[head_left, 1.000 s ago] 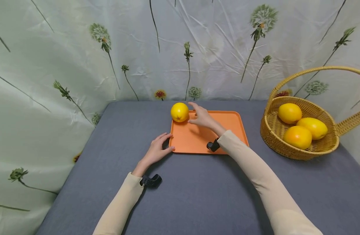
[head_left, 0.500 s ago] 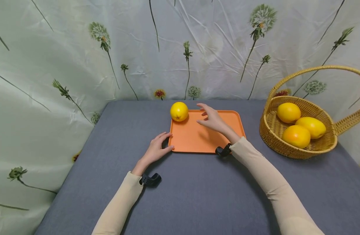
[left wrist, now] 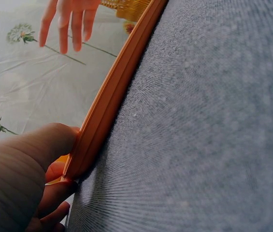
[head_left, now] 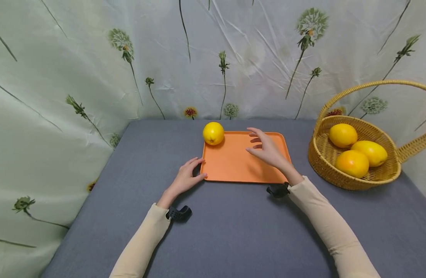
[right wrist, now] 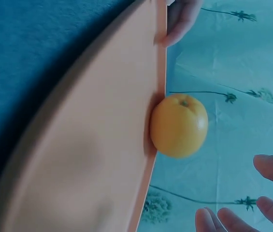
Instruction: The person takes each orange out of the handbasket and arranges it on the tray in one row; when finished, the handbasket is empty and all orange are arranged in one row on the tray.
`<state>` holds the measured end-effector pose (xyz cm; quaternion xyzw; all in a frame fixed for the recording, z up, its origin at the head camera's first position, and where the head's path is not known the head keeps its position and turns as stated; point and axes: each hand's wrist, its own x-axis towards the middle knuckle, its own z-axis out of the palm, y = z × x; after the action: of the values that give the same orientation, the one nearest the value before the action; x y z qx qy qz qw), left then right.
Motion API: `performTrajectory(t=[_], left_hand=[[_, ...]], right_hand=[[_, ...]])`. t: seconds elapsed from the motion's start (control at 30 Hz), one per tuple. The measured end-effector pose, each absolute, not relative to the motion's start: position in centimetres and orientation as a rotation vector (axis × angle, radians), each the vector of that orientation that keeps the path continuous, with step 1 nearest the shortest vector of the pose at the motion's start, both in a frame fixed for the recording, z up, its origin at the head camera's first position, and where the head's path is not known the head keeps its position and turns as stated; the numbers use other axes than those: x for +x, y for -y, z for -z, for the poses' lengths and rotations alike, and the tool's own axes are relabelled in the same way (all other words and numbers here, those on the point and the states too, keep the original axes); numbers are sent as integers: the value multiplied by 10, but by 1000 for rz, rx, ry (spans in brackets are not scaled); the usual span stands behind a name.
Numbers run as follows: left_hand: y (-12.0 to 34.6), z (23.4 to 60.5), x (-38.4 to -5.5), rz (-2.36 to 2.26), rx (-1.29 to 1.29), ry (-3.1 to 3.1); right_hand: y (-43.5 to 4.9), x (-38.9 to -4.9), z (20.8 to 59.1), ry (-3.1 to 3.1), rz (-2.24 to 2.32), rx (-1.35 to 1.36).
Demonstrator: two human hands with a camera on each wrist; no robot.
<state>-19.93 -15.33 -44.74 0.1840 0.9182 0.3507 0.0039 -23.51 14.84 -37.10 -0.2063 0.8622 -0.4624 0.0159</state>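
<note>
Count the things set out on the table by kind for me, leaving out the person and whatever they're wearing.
Orange tray: 1
Wicker basket: 1
Yellow fruits: 4, one at a corner of the tray and three inside the basket
Total: 6

- The kind of room cannot be told; a home is only hinted at.
- A grey, cloth-textured table point(head_left: 234, 231) is backed and flanked by a flower-printed drape point(head_left: 95, 69).
- A domestic note is lent by a wicker basket point(head_left: 318, 160) and a tray point(head_left: 234, 166).
</note>
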Motion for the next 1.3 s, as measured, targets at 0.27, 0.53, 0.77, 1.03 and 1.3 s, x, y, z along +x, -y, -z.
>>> performTrajectory(t=[0.27, 0.53, 0.77, 1.03, 1.3], left_hand=[[155, 449, -198, -1103, 590, -2886], [154, 448, -202, -1093, 587, -2879], [153, 446, -201, -1079, 581, -2876], [154, 445, -200, -1073, 578, -2877], [154, 446, -200, -1081, 562, -2874]], right_hand=[[-177, -211, 372, -2808, 1432, -693], [-206, -190, 364, -2927, 1454, -685], [-231, -180, 363, -2984, 1443, -613], [-259, -175, 361, -2993, 1475, -573], [-289, -166, 357, -3009, 1492, -498]])
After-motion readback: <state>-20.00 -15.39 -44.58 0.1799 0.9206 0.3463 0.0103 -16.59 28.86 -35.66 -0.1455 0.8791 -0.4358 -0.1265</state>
